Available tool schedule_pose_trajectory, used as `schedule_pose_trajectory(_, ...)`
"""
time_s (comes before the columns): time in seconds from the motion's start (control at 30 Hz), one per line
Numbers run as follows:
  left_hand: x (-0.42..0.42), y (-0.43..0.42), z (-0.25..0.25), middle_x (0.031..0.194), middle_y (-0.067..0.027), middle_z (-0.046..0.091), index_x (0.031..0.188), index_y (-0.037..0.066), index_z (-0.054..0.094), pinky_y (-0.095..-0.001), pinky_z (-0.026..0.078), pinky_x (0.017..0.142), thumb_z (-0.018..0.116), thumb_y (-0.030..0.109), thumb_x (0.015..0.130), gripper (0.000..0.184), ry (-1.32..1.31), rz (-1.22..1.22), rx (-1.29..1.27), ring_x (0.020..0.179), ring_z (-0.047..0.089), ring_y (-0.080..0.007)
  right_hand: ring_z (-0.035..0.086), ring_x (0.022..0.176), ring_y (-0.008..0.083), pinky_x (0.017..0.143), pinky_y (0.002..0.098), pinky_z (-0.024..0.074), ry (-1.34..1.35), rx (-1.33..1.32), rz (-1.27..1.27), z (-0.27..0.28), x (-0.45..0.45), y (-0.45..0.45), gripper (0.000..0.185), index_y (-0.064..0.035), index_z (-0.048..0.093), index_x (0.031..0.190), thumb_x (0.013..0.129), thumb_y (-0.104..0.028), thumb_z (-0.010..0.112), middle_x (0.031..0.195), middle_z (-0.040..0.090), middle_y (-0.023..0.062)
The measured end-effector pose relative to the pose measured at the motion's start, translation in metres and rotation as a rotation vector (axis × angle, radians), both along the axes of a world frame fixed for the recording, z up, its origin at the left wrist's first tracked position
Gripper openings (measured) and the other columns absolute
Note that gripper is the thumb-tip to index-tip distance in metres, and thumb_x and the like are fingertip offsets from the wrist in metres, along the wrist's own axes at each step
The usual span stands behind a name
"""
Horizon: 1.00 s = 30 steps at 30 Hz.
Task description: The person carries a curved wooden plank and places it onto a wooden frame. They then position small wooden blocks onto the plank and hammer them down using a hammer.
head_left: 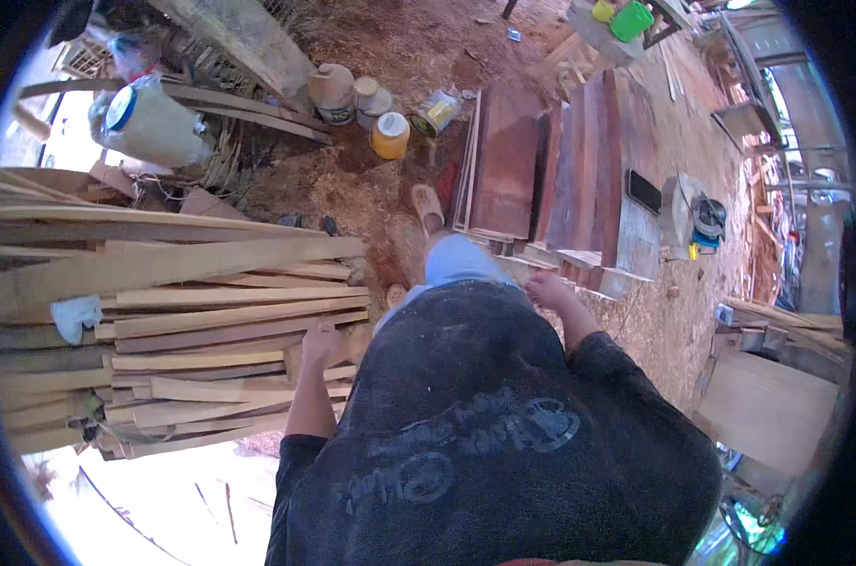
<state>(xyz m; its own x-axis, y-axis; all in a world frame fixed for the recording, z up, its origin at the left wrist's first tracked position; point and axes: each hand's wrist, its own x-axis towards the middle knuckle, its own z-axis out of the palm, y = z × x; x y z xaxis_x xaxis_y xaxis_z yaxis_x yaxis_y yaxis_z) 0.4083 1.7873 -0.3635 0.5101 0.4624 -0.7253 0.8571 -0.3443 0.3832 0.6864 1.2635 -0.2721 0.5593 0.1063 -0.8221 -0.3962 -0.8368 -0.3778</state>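
black cloth, largest in view: a printed shirt (447,377) between the left hand (322,340) and the right hand (546,288). next in size, a pile of pale planks (239,315), just beside the left hand and outward from it. then a stack of reddish-brown boards (508,160), forward of the right hand, nearest ends close to its fingers. both hands lowered, rather narrow, with fingers apparently drawn in; cannot tell, for either, if empty or holding some small piece. smaller, a sandal (428,200), forward and between the hands. smaller again, a black flat object (644,191), probably a phone, on the outer part of the stack, outward from the right hand.

for good stepping between these woods, by judgement: better to set each foot flat, to keep knuckles away from uneven plank ends.

hard to make out: palms and fingertips, blurred or turned away; contact of left hand with planks, uncertain; other foot, mostly covered; outer plank ends, lost in dark border.
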Motion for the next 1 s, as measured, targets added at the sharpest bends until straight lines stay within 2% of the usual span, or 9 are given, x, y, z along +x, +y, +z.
schedule_pose_trajectory(0.13, 0.076, 0.004, -0.001, 0.109, -0.0213, 0.072, 0.107, 0.009, 0.074, -0.0405, 0.053, 0.092, 0.065, 0.034, 0.082, 0.037, 0.034, -0.039, -0.076, 0.106, 0.069, -0.0327, 0.067, 0.067, 0.0197, 0.061, 0.0370, 0.0548, -0.077, 0.010, 0.059, -0.022, 0.037, 0.023, 0.032, -0.0013, 0.074, 0.098, 0.093, -0.030, 0.062, 0.082, 0.072, 0.0110)
schedule_pose_trajectory(0.27, 0.140, 0.028, -0.040, 0.105, -0.0184, 0.073, 0.103, 0.008, 0.073, -0.0431, 0.052, 0.092, 0.062, 0.031, 0.083, 0.032, -0.031, -0.601, 0.109, 0.102, 0.069, -0.0336, 0.068, 0.070, 0.0203, 0.065, 0.0366, 0.0553, -0.049, 0.035, -0.013, -0.044, 0.104, 0.038, 0.031, -0.0015, 0.074, 0.101, 0.092, -0.029, 0.063, 0.083, 0.073, 0.0116)
schedule_pose_trajectory(0.33, 0.203, 0.025, -0.021, 0.104, -0.0183, 0.072, 0.102, 0.008, 0.072, -0.0427, 0.052, 0.091, 0.061, 0.030, 0.084, 0.032, 0.054, -0.289, -0.040, 0.100, 0.068, -0.0343, 0.068, 0.072, 0.0182, 0.067, 0.0360, 0.0552, -0.060, -0.036, 0.030, -0.059, 0.152, 0.040, 0.029, -0.0004, 0.074, 0.098, 0.092, -0.027, 0.064, 0.082, 0.072, 0.0101)
schedule_pose_trajectory(0.4, 0.266, 0.025, 0.010, 0.101, -0.0185, 0.072, 0.101, 0.007, 0.072, -0.0424, 0.053, 0.089, 0.061, 0.029, 0.085, 0.029, 0.237, -0.412, -0.136, 0.097, 0.068, -0.0347, 0.067, 0.071, 0.0168, 0.064, 0.0347, 0.0548, -0.085, 0.054, -0.081, -0.043, 0.191, 0.042, 0.028, -0.0008, 0.073, 0.098, 0.092, -0.026, 0.063, 0.081, 0.071, 0.0081)
schedule_pose_trajectory(0.47, 0.318, 0.029, 0.032, 0.100, -0.0172, 0.073, 0.101, 0.006, 0.071, -0.0427, 0.053, 0.088, 0.063, 0.027, 0.085, 0.028, -0.125, -0.666, 0.103, 0.095, 0.068, -0.0341, 0.065, 0.069, 0.0145, 0.062, 0.0310, 0.0537, 0.029, 0.109, -0.318, -0.007, 0.237, 0.055, 0.023, -0.0020, 0.071, 0.100, 0.093, -0.022, 0.062, 0.080, 0.068, 0.0055)
schedule_pose_trajectory(0.63, 0.499, 0.028, 0.077, 0.101, -0.0131, 0.073, 0.110, 0.002, 0.070, -0.0381, 0.054, 0.086, 0.068, 0.024, 0.086, 0.033, -0.209, -0.031, -0.129, 0.095, 0.070, -0.0251, 0.064, 0.070, 0.0134, 0.060, 0.0297, 0.0525, -0.073, 0.211, -0.396, -0.018, 0.314, 0.025, 0.020, -0.0008, 0.068, 0.100, 0.093, -0.019, 0.062, 0.081, 0.067, 0.0059)
schedule_pose_trajectory(0.77, 0.590, 0.008, 0.126, 0.100, -0.0133, 0.074, 0.112, 0.002, 0.070, -0.0351, 0.054, 0.086, 0.070, 0.023, 0.086, 0.033, -0.307, -0.100, -0.083, 0.094, 0.070, -0.0225, 0.063, 0.067, 0.0122, 0.058, 0.0286, 0.0513, -0.091, 0.199, -0.503, 0.017, 0.360, 0.029, 0.019, 0.0000, 0.067, 0.099, 0.093, -0.017, 0.061, 0.081, 0.067, 0.0056)
schedule_pose_trajectory(0.9, 0.612, 0.014, 0.114, 0.100, -0.0144, 0.074, 0.112, 0.003, 0.070, -0.0349, 0.054, 0.088, 0.070, 0.021, 0.086, 0.032, -0.253, -0.355, -0.068, 0.095, 0.071, -0.0233, 0.062, 0.066, 0.0109, 0.056, 0.0264, 0.0498, -0.143, 0.187, -0.598, 0.031, 0.361, 0.037, 0.017, -0.0007, 0.067, 0.099, 0.094, -0.015, 0.061, 0.080, 0.067, 0.0048)
schedule_pose_trajectory(1.0, 0.598, 0.044, 0.055, 0.104, -0.0149, 0.074, 0.108, 0.006, 0.072, -0.0379, 0.054, 0.092, 0.070, 0.028, 0.084, 0.032, -0.089, -0.432, -0.074, 0.100, 0.071, -0.0268, 0.062, 0.066, 0.0113, 0.055, 0.0268, 0.0492, -0.152, 0.184, -0.578, 0.026, 0.338, 0.037, 0.016, -0.0030, 0.069, 0.096, 0.094, -0.016, 0.061, 0.079, 0.067, 0.0049)
